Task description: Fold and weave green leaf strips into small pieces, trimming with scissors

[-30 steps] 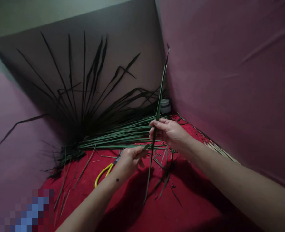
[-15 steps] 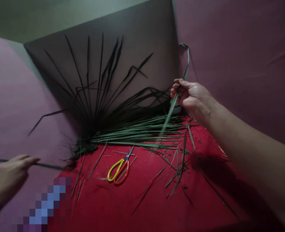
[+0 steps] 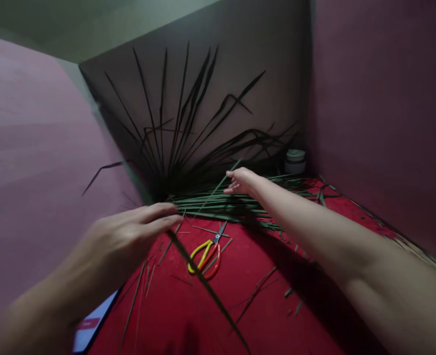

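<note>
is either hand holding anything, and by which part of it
The left hand holds a dark leaf strip between thumb and fingers; where along its length is unclear. The right hand pinches a thin green strip near its upper end.

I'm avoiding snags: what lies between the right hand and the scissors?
In the head view, long green leaf strips lie between the right hand and the scissors.

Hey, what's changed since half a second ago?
The left hand swung in from the far left toward the scissors, a dark strip running from beneath it. The right hand came down and left, away from the white container, pinching a thin strip over the green leaves. Scissors and leaves stayed put.
</note>
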`<state>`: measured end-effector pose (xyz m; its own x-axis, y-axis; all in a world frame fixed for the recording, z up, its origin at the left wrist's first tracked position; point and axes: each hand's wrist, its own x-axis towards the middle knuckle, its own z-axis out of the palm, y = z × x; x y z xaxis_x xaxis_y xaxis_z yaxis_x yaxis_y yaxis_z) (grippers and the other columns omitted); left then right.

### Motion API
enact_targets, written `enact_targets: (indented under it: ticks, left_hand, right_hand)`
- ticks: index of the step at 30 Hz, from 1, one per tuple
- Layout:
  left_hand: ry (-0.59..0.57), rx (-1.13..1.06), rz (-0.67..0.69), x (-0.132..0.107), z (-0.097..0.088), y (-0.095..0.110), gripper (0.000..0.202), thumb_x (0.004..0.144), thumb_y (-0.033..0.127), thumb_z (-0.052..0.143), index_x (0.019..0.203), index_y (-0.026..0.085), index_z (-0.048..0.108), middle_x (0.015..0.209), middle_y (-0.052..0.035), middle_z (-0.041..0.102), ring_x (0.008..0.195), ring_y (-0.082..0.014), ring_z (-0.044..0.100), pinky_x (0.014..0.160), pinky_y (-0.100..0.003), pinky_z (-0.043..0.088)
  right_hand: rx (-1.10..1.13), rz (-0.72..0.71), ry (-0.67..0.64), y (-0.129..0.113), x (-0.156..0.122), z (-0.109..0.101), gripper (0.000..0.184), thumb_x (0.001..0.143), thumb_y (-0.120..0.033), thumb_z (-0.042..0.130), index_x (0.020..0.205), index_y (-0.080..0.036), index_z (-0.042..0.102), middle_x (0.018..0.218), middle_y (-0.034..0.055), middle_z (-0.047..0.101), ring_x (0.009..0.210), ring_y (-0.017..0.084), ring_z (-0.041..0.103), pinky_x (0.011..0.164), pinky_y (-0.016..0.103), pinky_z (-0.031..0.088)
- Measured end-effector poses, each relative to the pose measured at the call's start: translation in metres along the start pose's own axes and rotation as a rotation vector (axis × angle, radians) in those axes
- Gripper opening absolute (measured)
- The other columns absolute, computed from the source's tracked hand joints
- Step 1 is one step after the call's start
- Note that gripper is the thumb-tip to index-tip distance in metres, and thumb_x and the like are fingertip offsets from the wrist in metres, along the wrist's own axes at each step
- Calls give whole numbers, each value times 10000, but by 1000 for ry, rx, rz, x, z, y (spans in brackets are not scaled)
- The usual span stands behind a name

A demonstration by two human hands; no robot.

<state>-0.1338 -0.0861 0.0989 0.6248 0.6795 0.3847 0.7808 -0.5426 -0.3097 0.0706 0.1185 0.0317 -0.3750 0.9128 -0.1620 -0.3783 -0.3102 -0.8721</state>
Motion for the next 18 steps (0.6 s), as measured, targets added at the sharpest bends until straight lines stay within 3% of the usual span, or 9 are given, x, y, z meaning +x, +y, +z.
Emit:
enact_targets:
  ticks: [2,5,6,8,13,16,18]
  left_hand:
    - [-33,-36,90,34,10,12,380,837,117,379,1101,251,617,1179,-24,605,980,-164,608,816,-264,493]
    - [-57,-88,130,67,38,7,400,825,92,369,1094,239,626,1178,-40,604,989,-169,606,800,-257,495]
    - [-45,-105,128,75,49,4,397,819,88,368,1073,232,637,1174,-45,606,987,-170,607,787,-254,497]
    - [-18,-146,123,87,71,0,388,814,92,371,1051,226,647,1175,-47,606,994,-165,603,780,-249,497]
    - [50,-286,122,108,101,14,398,817,103,386,1115,252,604,1296,-47,503,1031,-164,571,813,-266,481]
    - [238,-502,-145,109,100,35,451,799,142,459,1241,227,482,1335,-98,416,910,-157,592,756,-286,491]
    - [224,-816,-378,104,97,53,437,792,246,521,1220,176,472,1161,-109,527,746,-137,595,630,-267,492]
  right_hand:
    - [-62,101,-117,14,-12,0,140,864,-180,449,868,-91,557,588,44,568,483,121,520,427,238,449]
    - [-87,171,-314,31,-48,-11,267,823,-321,537,813,-67,618,698,115,632,552,131,566,417,199,410]
    - [-79,146,-424,36,-61,-16,269,801,-336,566,801,-73,626,693,95,631,531,100,547,404,167,378]
    - [-92,102,-500,45,-85,-25,177,705,-259,672,726,-91,621,635,42,614,479,57,503,381,134,310]
    - [-148,5,-337,58,-114,-40,234,596,-237,736,545,-118,541,422,-51,475,346,20,342,345,160,195]
    - [-154,-103,-184,55,-120,-45,228,589,-256,725,546,-129,540,469,-25,528,363,37,380,354,186,214]
    - [-113,-178,-84,52,-123,-48,205,599,-252,711,577,-137,542,512,-25,536,400,44,413,377,190,244]
